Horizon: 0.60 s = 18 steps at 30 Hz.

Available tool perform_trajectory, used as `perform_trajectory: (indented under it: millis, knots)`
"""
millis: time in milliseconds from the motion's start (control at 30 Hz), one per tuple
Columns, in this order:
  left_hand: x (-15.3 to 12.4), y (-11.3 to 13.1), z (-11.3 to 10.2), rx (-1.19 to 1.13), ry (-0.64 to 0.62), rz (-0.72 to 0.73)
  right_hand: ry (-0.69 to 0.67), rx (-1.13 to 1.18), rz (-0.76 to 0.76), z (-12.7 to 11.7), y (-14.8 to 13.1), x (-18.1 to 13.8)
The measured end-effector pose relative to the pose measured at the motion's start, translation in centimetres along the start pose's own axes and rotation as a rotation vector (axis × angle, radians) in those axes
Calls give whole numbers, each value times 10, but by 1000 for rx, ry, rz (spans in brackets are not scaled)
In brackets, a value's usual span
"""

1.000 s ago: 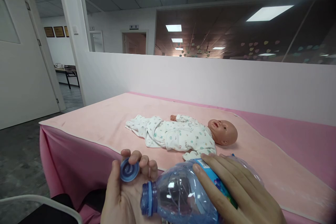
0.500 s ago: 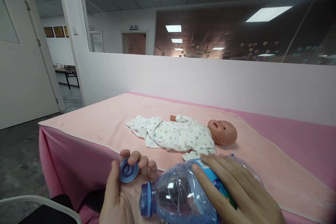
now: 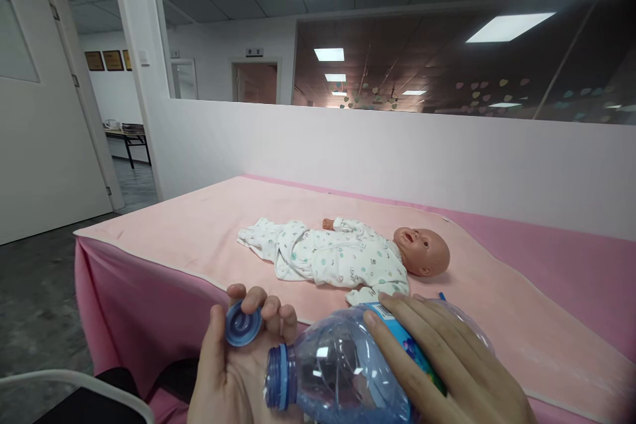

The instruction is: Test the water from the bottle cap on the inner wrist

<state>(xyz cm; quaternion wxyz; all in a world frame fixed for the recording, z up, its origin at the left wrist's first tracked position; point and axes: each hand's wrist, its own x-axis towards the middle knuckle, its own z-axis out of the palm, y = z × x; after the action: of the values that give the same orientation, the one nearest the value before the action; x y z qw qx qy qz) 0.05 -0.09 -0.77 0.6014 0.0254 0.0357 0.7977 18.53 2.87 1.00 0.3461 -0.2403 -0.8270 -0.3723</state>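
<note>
A: What is the left hand (image 3: 236,377) holding?
B: It is pinching a blue bottle cap (image 3: 243,324) between thumb and fingers, hollow side showing.
A: And the right hand (image 3: 457,358)?
B: It is gripping a clear blue plastic bottle (image 3: 338,361) across the label (image 3: 390,323). The bottle is lying sideways, its open neck (image 3: 281,377) pointing across the left palm. Beyond, a baby doll (image 3: 342,255) is lying on pale-pink cloth (image 3: 193,225).

Left hand (image 3: 229,371) pinching blue cap (image 3: 243,324); right hand (image 3: 452,358) clasping sideways bottle (image 3: 332,361); doll (image 3: 342,255) on pink cloth (image 3: 189,225).
</note>
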Motion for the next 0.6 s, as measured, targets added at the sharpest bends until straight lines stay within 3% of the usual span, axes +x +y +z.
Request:
perform_trajectory:
  millis: [400,600]
  knots:
    - [0,-2,8,-13,54,13,2,40,39,10,-2,-9]
    - [2,1,5,-35,41,-68,5,135,120,13,-7,-12]
